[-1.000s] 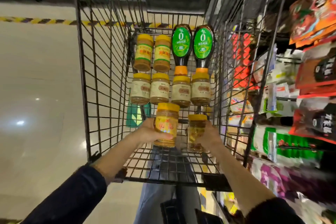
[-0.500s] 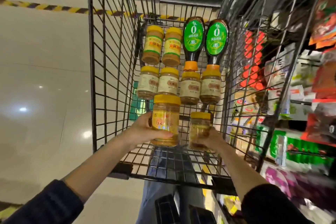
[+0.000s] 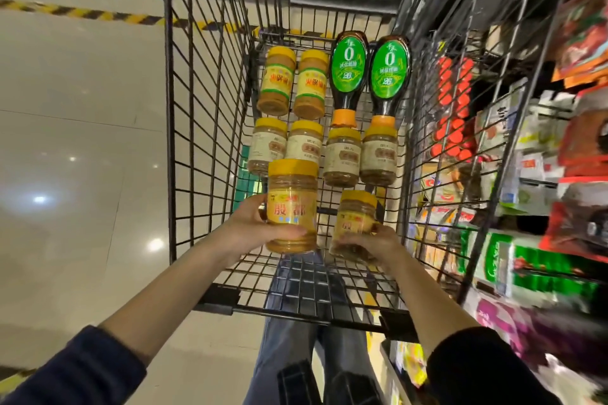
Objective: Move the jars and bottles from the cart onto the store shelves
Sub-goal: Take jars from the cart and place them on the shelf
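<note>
Location: retail store aisle. Indicators: wire shopping cart (image 3: 169, 108) at 12 o'clock; shelves (image 3: 559, 274) stocked with packaged goods at 3 o'clock; glossy tiled floor (image 3: 82, 141) with striped hazard tape (image 3: 98, 15) at 10 o'clock.

yellow-lid jar (image 3: 292, 207) in L hand (image 3: 253, 228) | 2nd jar (image 3: 357, 223), lower, in R hand (image 3: 378, 245) | 6 jars (image 3: 342, 156) + 2 green-label btls (image 3: 348, 66) lying in cart (image 3: 169, 108)

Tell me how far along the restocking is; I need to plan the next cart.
Done: cannot tell what on the shelves came from this cart. In hand: the left hand grips one yellow-lidded jar, the right hand a second jar. Left: six jars and two green-labelled bottles lie in the cart.
</note>
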A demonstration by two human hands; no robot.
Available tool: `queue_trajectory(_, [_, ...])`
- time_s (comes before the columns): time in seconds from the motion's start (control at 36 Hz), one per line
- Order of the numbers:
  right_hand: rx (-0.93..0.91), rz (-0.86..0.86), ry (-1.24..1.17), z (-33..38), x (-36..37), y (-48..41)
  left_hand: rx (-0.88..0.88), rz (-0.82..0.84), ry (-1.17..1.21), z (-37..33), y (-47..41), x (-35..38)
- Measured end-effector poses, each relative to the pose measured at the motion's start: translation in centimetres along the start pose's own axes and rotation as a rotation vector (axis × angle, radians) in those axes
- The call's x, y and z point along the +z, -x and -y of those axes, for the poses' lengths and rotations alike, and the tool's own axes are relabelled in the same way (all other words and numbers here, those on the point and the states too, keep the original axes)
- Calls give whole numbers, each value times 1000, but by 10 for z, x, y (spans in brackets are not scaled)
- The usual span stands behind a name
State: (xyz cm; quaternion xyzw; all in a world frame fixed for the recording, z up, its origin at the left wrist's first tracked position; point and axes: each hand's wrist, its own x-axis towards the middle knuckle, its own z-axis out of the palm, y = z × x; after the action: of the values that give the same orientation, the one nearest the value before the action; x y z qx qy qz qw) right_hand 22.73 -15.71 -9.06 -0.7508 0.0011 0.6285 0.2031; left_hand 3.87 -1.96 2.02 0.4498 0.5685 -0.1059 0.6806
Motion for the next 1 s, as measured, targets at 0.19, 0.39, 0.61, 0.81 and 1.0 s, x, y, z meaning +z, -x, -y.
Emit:
queue_trajectory(0.19, [-138, 110, 79, 22, -10, 34, 64, -81, 16, -15, 31, 1])
queue_trajectory(0.39, [-258, 143, 8, 65, -28, 113, 213, -128, -42, -44, 77, -3])
queue_trajectory(0.61, [-575, 21, -34, 90, -59, 207, 426, -143, -62, -91, 142, 5])
queue_trajectory(0.81, [-784, -132, -83, 104, -96, 295, 686, -164, -161, -140, 204, 26])
queue_trajectory(1.0, [-998, -329, -105, 101, -123, 389, 943, -129, -225, -185, 262, 48])
